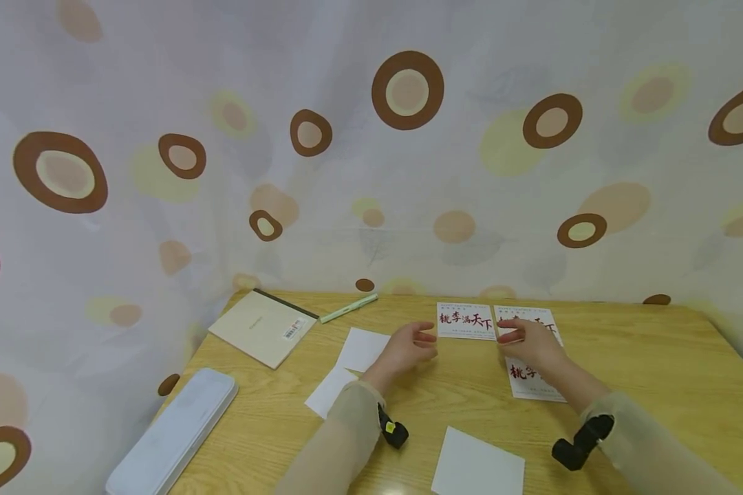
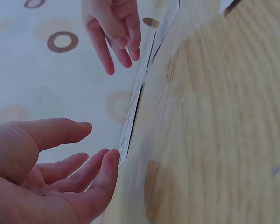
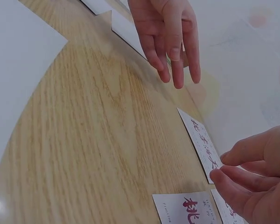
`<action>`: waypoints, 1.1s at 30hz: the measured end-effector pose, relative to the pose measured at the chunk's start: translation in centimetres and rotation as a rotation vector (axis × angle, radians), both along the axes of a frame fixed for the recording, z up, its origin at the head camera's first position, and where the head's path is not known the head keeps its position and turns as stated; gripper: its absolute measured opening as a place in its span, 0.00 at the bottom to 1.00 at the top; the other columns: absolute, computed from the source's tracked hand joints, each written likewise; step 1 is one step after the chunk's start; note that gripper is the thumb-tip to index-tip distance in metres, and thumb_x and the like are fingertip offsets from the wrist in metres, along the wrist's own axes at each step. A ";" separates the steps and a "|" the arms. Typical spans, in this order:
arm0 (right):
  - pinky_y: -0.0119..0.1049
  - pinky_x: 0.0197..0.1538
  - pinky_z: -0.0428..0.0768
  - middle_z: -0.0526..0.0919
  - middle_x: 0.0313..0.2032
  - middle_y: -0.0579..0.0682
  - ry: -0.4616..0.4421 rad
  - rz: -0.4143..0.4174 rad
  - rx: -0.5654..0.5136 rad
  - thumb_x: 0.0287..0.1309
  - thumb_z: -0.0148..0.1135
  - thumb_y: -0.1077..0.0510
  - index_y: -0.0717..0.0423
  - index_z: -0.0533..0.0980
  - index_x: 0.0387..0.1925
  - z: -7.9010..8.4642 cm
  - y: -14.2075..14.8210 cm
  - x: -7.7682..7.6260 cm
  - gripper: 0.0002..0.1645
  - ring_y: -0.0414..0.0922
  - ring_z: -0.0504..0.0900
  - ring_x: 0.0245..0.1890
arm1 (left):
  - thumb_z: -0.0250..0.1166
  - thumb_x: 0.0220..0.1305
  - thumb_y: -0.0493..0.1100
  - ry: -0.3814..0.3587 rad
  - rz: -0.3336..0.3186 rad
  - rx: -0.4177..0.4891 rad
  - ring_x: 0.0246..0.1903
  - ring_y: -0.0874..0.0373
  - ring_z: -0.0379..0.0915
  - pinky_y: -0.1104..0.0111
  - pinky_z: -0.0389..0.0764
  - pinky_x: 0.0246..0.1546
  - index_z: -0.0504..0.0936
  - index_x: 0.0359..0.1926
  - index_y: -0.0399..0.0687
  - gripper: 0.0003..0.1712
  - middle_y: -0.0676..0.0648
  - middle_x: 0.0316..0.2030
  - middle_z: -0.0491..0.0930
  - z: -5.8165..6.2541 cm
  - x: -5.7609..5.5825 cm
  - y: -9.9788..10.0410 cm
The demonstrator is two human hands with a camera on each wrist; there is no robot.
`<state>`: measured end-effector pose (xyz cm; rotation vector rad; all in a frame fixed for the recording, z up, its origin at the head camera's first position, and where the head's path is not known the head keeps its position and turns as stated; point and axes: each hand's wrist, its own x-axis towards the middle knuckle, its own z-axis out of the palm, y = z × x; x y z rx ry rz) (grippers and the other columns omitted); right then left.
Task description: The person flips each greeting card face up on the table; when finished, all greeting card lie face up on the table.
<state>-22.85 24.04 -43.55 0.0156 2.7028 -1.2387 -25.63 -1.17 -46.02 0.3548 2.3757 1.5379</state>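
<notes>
A white card with red brush-style characters lies near the back of the table. Just left of it, my left hand hovers with relaxed, slightly bent fingers and nothing between them. To the right lies a second matching card, partly covered by my right hand. Below that one is a third such card, also partly hidden by the right hand and wrist. The right wrist view shows the right thumb and fingers loosely bent beside the printed cards, holding nothing.
Two blank white cards lie by the left forearm, and another blank card is at the front. A beige notebook, a pale green pen and a light blue case are on the left. A patterned curtain hangs behind.
</notes>
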 end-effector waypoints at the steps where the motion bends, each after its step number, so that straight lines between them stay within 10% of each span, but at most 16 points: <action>1: 0.40 0.42 0.82 0.83 0.50 0.65 -0.003 0.006 -0.005 0.62 0.63 0.62 0.67 0.67 0.66 0.0 0.0 0.2 0.33 0.54 0.82 0.46 | 0.66 0.63 0.34 -0.002 -0.007 0.001 0.53 0.47 0.80 0.61 0.81 0.54 0.71 0.67 0.39 0.31 0.39 0.53 0.82 0.1 0.2 0.0; 33: 0.30 0.38 0.82 0.86 0.43 0.62 0.085 0.107 0.006 0.56 0.68 0.66 0.72 0.70 0.62 0.6 1.3 6.1 0.32 0.52 0.86 0.42 | 0.71 0.59 0.37 -0.023 -0.157 -0.072 0.46 0.57 0.82 0.64 0.81 0.51 0.72 0.67 0.45 0.35 0.46 0.50 0.83 -0.3 4.7 -0.3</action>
